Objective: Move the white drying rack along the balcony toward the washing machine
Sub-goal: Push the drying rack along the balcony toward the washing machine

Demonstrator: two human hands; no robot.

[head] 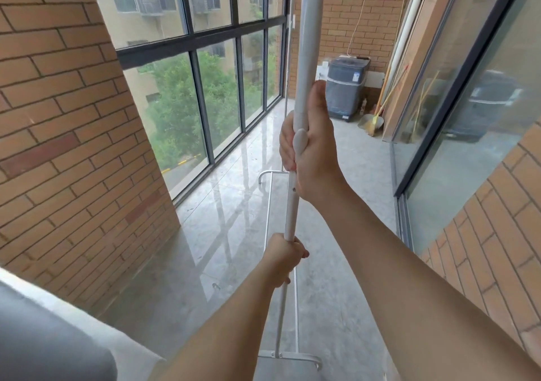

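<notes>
While both hands, right hand point(310, 149) above left hand point(285, 259), are clamped on the near upright of the white drying rack point(292, 202), the washing machine point(347, 86) stands well apart at the far end; most travel remains.

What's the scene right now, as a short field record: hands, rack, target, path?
left hand: closed on the upright pole, lower down
right hand: closed on the same pole, higher, at its plastic collar
white drying rack: upright, base bars near the floor
washing machine: far end, against the brick wall
floor: bare between rack and machine
broom and dustpan: right of the machine
</notes>
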